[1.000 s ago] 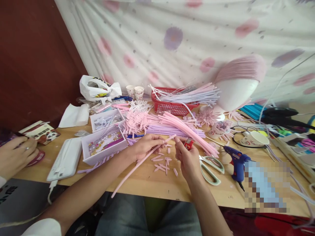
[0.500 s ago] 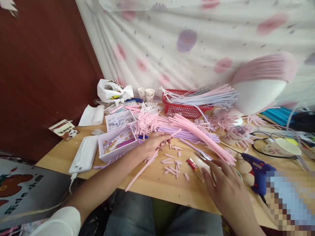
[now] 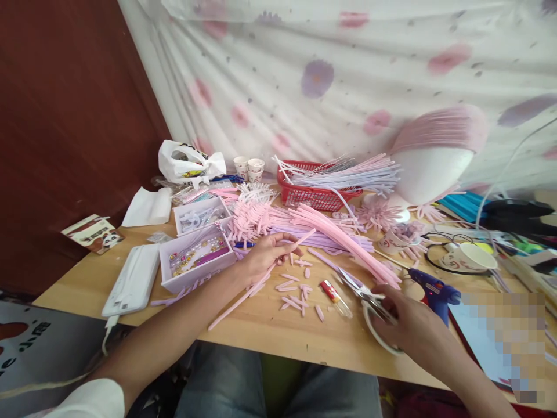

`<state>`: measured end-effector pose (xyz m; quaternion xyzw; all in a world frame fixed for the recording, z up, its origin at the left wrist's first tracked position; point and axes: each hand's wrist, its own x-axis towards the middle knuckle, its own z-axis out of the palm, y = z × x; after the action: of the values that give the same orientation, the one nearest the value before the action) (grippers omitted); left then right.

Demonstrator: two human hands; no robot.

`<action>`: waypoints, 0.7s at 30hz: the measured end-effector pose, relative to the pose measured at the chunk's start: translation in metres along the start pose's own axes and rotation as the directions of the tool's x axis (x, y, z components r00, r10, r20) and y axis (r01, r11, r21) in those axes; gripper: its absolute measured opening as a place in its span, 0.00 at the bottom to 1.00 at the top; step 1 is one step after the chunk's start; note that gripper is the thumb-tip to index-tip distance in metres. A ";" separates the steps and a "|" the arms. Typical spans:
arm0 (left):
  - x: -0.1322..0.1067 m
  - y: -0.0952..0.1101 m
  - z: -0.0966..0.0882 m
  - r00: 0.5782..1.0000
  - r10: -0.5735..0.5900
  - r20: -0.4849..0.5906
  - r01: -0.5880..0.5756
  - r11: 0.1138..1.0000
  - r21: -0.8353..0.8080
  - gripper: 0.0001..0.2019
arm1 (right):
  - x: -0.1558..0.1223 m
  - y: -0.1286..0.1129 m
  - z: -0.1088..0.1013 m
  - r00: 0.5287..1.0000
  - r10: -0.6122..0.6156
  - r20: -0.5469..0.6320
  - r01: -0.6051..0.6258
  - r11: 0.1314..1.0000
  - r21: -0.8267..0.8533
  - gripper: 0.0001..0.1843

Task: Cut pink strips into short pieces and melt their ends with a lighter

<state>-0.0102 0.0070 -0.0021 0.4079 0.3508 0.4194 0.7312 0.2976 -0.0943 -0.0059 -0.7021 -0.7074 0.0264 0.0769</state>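
My left hand (image 3: 270, 255) is closed round a long pink pipe cleaner (image 3: 237, 309), whose tip sticks out past the fingers. At the right, my right hand (image 3: 402, 316) grips the scissors (image 3: 366, 296) by the handles, blades pointing up and left over the table. Short cut pieces of pink pipe cleaner (image 3: 300, 302) lie scattered between the hands. Beside the scissors rests a red lighter (image 3: 331, 290). Behind, a bundle of long pink pipe cleaners (image 3: 343, 235) lies across purple pipe cleaners (image 3: 357, 239).
A red basket (image 3: 319, 199) holding more stems stands at the back. White boxes (image 3: 195, 273) with beads and a white power bank (image 3: 131, 278) are at left. A blue glue gun (image 3: 435, 290), paper cup (image 3: 467, 257) and white head form (image 3: 430, 168) stand at right.
My right hand has closed on the scissors, which lay on the table under it before. The left hand still holds the pipe cleaner. The whole view has shifted slightly.
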 end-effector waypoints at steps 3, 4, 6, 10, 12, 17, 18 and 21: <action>0.000 0.000 0.001 1.000 0.008 0.006 -0.008 1.000 0.002 0.19 | -0.011 0.009 -0.013 0.971 0.060 0.230 -0.173 0.843 0.510 0.24; 0.000 0.000 0.002 1.000 0.008 0.009 -0.008 1.000 0.000 0.19 | -0.015 0.011 -0.017 0.963 0.062 0.261 -0.221 0.733 0.643 0.27; -0.001 0.000 0.003 1.000 -0.001 0.016 0.001 1.000 -0.010 0.19 | -0.021 0.009 -0.024 0.961 0.070 0.269 -0.262 0.551 0.792 0.32; -0.005 0.001 0.006 0.998 -0.037 0.041 0.038 0.999 -0.009 0.18 | -0.020 -0.022 -0.024 0.986 0.021 0.168 -0.161 0.427 0.890 0.43; -0.008 0.002 0.009 0.997 -0.047 0.058 0.046 0.999 0.013 0.17 | -0.015 -0.045 -0.020 0.985 -0.036 0.166 -0.134 0.441 0.888 0.44; -0.012 0.001 0.013 0.995 -0.053 0.090 0.053 0.999 0.003 0.16 | -0.003 -0.092 -0.015 0.992 -0.020 0.125 -0.089 0.600 0.795 0.32; -0.012 0.000 0.013 0.994 -0.058 0.096 0.059 0.998 -0.005 0.17 | -0.001 -0.098 -0.017 0.993 -0.035 0.115 -0.067 0.633 0.771 0.29; -0.013 -0.002 0.015 0.988 -0.093 0.121 0.096 0.995 -0.023 0.17 | 0.004 -0.111 -0.021 0.993 -0.068 0.091 -0.022 0.671 0.741 0.24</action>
<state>-0.0018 -0.0095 0.0050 0.4047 0.3192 0.3639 0.7758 0.1908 -0.0927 0.0312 -0.5990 -0.6480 0.3488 0.3157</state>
